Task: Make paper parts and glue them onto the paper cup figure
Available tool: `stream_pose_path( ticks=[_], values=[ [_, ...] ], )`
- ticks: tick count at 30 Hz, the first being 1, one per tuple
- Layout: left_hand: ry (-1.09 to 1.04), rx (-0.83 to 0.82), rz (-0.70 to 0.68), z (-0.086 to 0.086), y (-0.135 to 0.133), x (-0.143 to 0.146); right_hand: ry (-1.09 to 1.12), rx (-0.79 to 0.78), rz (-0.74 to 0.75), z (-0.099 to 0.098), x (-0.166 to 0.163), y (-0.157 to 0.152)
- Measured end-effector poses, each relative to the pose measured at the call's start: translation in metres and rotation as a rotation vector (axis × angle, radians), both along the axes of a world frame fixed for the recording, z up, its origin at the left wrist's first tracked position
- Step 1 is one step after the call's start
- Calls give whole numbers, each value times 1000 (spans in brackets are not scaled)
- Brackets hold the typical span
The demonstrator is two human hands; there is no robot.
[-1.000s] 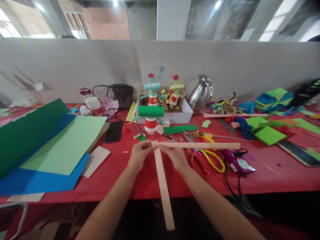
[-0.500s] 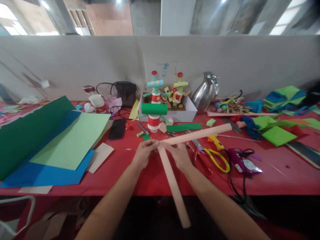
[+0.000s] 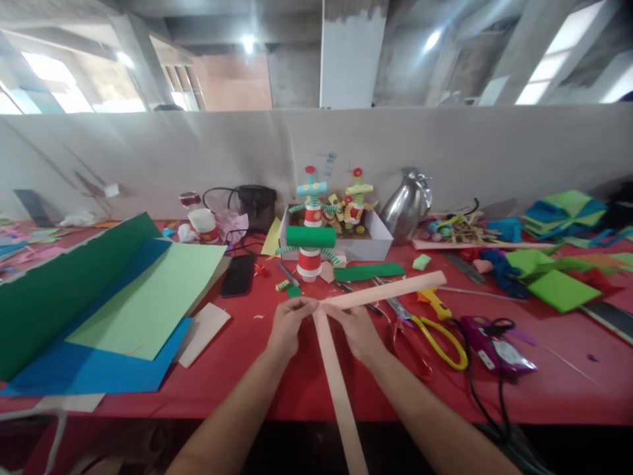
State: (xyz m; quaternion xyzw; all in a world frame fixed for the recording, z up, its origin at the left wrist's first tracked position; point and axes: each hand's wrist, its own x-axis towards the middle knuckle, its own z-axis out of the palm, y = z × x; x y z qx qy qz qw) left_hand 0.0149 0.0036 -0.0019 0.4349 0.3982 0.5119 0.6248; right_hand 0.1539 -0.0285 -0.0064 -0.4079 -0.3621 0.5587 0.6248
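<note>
Two long pale peach paper strips meet at one end in front of me. One strip (image 3: pixel 395 289) points out to the right, and the other strip (image 3: pixel 337 389) runs down toward my body and leaves the view. My left hand (image 3: pixel 289 326) pinches the joined ends from the left. From the other side, my right hand (image 3: pixel 357 328) has its fingertips closed on the same corner. Just beyond stands a paper-cup figure with a green paper roll (image 3: pixel 311 237) on a red and white cup (image 3: pixel 310 262). A flat green strip (image 3: pixel 370 271) lies behind the peach one.
Yellow-handled scissors (image 3: pixel 445 343), red-handled pliers (image 3: pixel 415 353) and a yellow glue gun (image 3: pixel 435 305) lie right of my hands. Green and blue sheets (image 3: pixel 148 297) and a phone (image 3: pixel 238 276) are at left. A white box (image 3: pixel 363 248) and steel jug (image 3: pixel 405 208) stand behind.
The view has tilted upward, so the table sits lower in the picture. Both hands keep their hold at the strips' corner, and the near strip's end has left the frame.
</note>
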Motion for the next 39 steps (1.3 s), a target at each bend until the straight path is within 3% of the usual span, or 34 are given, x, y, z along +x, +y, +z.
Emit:
stream_pose_path(
  ticks=[3, 10, 18, 24, 28, 31, 33, 35, 37, 39],
  values=[
    [-32, -42, -27, 0, -1, 1, 23, -19, -7, 0, -1, 1],
    [15, 99, -76, -2, -1, 4, 87, -80, -58, -1, 3, 3],
    [-19, 29, -58, -7, 4, 5, 141, -118, -77, 2, 5, 6],
    [-20, 14, -68, -1, 2, 3, 88, -83, -67, 2, 4, 6],
    [-29, -67, -42, 1, 4, 1, 91, -152, -27, -1, 6, 8],
    [-43, -126, -16, -1, 7, -1, -52, -198, -138, -3, 10, 4],
    [-74, -155, 0, -1, 9, -3, -296, -68, -256, -4, 12, -1],
    [-110, -191, 1, -1, 10, -4, -584, 169, -312, -4, 15, -6],
    [-131, -229, -10, 1, 10, -5, -813, 365, -276, -5, 17, -9],
    [-138, -247, -20, 3, 9, -5, -928, 462, -209, -6, 18, -8]
  ],
)
